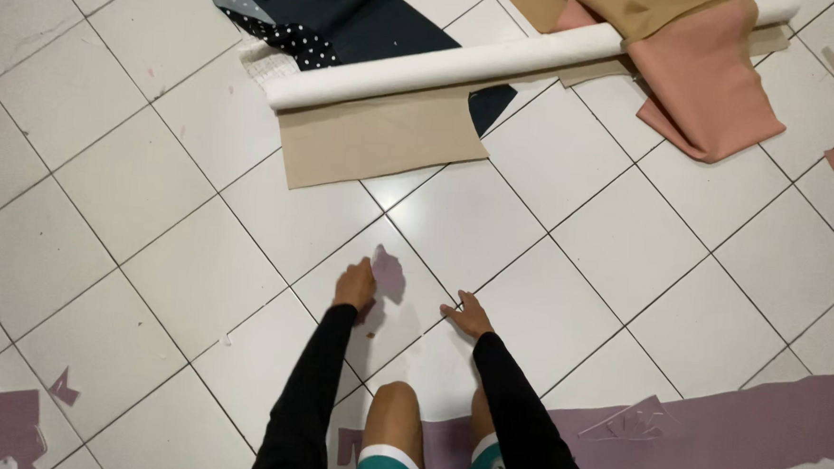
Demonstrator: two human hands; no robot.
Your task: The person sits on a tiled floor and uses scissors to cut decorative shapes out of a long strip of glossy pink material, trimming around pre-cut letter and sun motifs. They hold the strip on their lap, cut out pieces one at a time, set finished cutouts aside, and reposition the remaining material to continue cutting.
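Hands on white tiled floor (153, 183). Left hand (354, 285) curled loosely, fingertips touching small mauve fabric scrap (388, 273) lying flat on a tile. Right hand (469, 315) open, fingers spread, pressed on bare tile beside it, holding nothing.

No packages, labels, signs or screens anywhere in view.
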